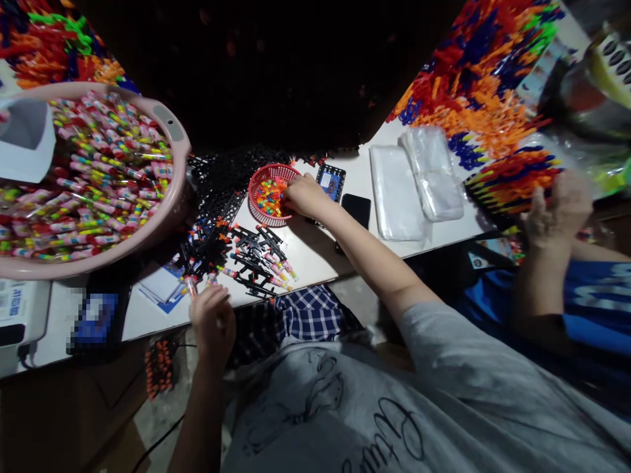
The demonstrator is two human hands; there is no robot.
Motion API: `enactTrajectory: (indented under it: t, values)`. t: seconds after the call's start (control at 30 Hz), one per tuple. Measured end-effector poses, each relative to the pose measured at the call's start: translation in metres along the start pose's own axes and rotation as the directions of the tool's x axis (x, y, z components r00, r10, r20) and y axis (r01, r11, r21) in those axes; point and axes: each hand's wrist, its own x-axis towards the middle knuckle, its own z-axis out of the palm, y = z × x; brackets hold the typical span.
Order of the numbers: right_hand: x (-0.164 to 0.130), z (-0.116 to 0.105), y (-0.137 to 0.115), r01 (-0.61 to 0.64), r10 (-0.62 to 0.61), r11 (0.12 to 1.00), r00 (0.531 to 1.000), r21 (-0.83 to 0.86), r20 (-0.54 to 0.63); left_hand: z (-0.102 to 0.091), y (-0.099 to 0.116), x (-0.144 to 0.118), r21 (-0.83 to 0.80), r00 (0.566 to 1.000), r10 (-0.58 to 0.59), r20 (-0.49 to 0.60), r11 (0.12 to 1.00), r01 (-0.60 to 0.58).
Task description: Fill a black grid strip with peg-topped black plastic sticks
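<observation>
Right hand (304, 196) dips curled fingers into the red basket (269, 194) of coloured beads; left hand (211, 322) pinches a small tube (191, 286) at the table edge. Few finished black racks (256, 259) lie between; pink basin (98, 177) brims with tubes.

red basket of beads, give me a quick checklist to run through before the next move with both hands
1. Right hand at the red basket: ok, fingers rest on its rim, over the coloured beads.
2. Bead pinched in the right hand: cannot tell, the fingertips are hidden.
3. Left hand at the table edge: ok, it holds a small tube near the black pieces.
4. Basket upright on the table: ok.
5. Black phone clear of the right arm: not ok, it lies close beside the forearm.
6. Co-worker's hand: ok, far off to the right, apart from the basket.
</observation>
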Motion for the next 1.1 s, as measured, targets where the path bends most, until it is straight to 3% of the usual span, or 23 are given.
enactTrajectory:
  t: [0.13, 0.3, 0.37, 0.47, 0.67, 0.93, 1.1]
  values:
    - [-0.014, -0.002, 0.001, -0.017, 0.028, 0.991, 0.997, 0.136, -0.078, 0.021, 0.021, -0.021, 0.054, 0.979, 0.035, 0.201, 0.997, -0.046]
    - [-0.064, -0.004, -0.033, 0.118, -0.050, 0.886, 0.986, 0.449, -0.161, 0.041, 0.051, 0.001, 0.161, 0.921, 0.086, 0.379, 0.974, -0.157]
    - [-0.083, 0.008, -0.053, 0.162, -0.086, 0.834, 0.982, 0.528, -0.166, 0.047, 0.055, 0.015, 0.213, 0.921, 0.069, 0.382, 0.964, -0.160]
    - [-0.102, 0.038, -0.073, 0.176, -0.043, 0.785, 0.972, 0.594, -0.231, 0.053, 0.053, 0.027, 0.240, 0.919, 0.085, 0.385, 0.952, -0.189]
    - [-0.123, 0.082, -0.073, 0.231, 0.025, 0.707, 0.936, 0.668, -0.350, 0.049, 0.049, 0.022, 0.238, 0.914, 0.165, 0.371, 0.934, -0.265]
    - [-0.150, 0.088, -0.063, 0.290, -0.024, 0.725, 0.917, 0.625, -0.398, 0.040, 0.043, 0.017, 0.152, 0.880, 0.200, 0.431, 0.945, -0.289]
    - [-0.155, 0.087, -0.059, 0.222, 0.066, 0.764, 0.907, 0.606, -0.415, 0.046, 0.045, 0.011, 0.155, 0.916, 0.176, 0.359, 0.957, -0.245]
